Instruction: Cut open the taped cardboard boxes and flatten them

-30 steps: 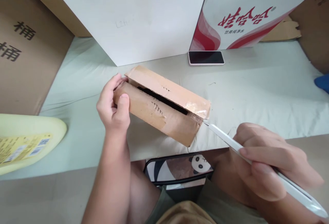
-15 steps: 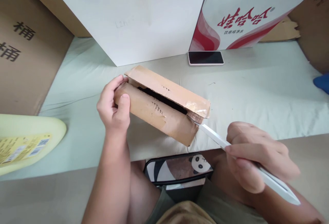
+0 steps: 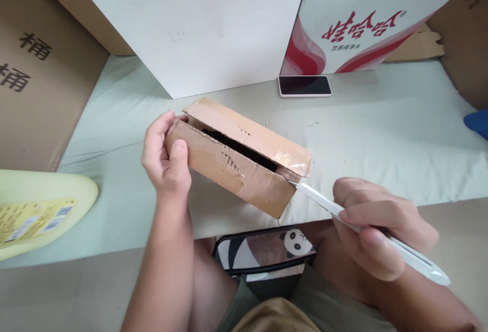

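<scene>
Both hands are occupied, as I watch remotely: the left hand (image 3: 168, 161) grips one end of the cardboard box (image 3: 244, 172), whose long axis slants between them toward the right hand (image 3: 381, 225), holding the white cutter (image 3: 318, 199) tip-first at its other end.

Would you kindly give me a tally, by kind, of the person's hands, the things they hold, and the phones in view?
Hands: 2, the left hand and the right hand
Boxes held: 1, the small brown box
Knives held: 1, the white knife
Phones: 1, the dark-screened phone
Total: 5
</scene>
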`<state>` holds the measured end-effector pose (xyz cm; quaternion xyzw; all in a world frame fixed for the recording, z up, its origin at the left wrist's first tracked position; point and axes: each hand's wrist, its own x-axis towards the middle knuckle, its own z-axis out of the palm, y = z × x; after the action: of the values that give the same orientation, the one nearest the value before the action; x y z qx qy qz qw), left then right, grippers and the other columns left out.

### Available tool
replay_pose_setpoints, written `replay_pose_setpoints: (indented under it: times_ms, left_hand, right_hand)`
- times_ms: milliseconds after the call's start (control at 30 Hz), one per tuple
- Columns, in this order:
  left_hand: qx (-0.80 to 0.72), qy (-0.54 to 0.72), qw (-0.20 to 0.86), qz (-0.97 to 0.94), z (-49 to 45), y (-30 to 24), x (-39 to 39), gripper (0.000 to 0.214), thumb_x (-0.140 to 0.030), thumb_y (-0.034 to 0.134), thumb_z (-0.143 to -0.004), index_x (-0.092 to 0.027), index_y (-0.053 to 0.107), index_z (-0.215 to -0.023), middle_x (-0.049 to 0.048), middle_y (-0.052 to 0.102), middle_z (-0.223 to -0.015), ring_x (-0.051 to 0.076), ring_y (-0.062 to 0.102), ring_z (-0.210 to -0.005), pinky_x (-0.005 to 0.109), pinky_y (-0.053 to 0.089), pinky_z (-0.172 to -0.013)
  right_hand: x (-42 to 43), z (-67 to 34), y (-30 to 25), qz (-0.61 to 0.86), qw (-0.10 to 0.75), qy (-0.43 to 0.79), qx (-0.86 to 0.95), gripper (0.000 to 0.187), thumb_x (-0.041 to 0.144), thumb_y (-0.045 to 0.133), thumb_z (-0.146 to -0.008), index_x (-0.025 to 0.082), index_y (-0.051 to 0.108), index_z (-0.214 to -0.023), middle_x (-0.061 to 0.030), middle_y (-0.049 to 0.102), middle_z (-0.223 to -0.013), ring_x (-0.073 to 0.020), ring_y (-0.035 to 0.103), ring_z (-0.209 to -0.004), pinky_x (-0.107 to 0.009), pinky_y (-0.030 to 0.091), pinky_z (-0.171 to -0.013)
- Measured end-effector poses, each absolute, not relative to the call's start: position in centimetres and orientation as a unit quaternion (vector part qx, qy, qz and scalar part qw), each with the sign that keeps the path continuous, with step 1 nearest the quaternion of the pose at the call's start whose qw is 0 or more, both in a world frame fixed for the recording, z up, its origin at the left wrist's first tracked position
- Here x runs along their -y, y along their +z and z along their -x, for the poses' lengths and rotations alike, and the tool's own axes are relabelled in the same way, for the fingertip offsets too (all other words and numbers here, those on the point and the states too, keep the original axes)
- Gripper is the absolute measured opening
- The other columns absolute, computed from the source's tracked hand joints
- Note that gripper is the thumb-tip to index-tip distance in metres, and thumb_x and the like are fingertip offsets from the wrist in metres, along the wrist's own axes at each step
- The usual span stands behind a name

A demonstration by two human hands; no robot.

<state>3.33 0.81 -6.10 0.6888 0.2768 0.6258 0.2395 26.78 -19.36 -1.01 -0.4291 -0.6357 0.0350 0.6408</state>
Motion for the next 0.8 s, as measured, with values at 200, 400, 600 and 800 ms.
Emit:
replay_pose_setpoints:
  times_ms: [200, 400, 600, 800]
  left_hand:
    - [-0.326, 0.666, 0.296, -0.602, -4.0, -5.7, -0.5, 0.027, -0.043, 0.067, -0.087, -0.021, 0.079, -0.097, 0.0061, 0.079, -0.104, 0.024, 0.074, -0.101, 0.043, 0.057, -0.093]
    - [-0.335, 0.673, 0.372, -0.545, -4.5, -4.6, -0.2, 0.041, -0.053, 0.053, -0.093, -0.024, 0.046, -0.066, 0.0053, 0.066, -0.086, 0.024, 0.069, -0.096, 0.044, 0.055, -0.096]
    - [-0.364, 0.644, 0.351, -0.574, -4.1, -4.5, -0.2, 0.050, -0.063, 0.045, -0.094, -0.024, 0.033, -0.066, 0.0063, 0.062, -0.086, 0.026, 0.067, -0.097, 0.047, 0.056, -0.096]
    - [-0.356, 0.664, 0.361, -0.550, -4.6, -4.6, 0.0, 0.050, -0.060, 0.047, -0.096, -0.023, 0.034, -0.065, 0.0063, 0.064, -0.089, 0.025, 0.067, -0.096, 0.047, 0.054, -0.101]
  right_hand:
    - [19.0, -27.2, -1.8, 0.409, 0.649, 0.094, 0.634, 0.017, 0.023, 0.052, -0.098, 0.019, 0.067, -0.092, 0.0059, 0.043, -0.055, -0.0112, 0.035, -0.040, -0.028, 0.031, -0.045]
    - [18.0, -27.1, -2.0, 0.399, 0.657, 0.130, 0.626, 0.014, 0.021, 0.053, -0.098, 0.020, 0.066, -0.091, 0.0061, 0.044, -0.055, -0.0102, 0.035, -0.038, -0.026, 0.028, -0.043]
    - [17.3, -26.2, -1.7, 0.449, 0.670, 0.076, 0.587, 0.029, 0.029, 0.052, -0.106, 0.020, 0.067, -0.082, 0.0051, 0.046, -0.051, -0.0100, 0.038, -0.036, -0.027, 0.029, -0.038]
    - [17.9, -26.8, -2.3, 0.440, 0.667, 0.087, 0.596, 0.028, 0.030, 0.053, -0.106, 0.018, 0.067, -0.085, 0.0049, 0.046, -0.051, -0.0081, 0.039, -0.036, -0.025, 0.028, -0.037]
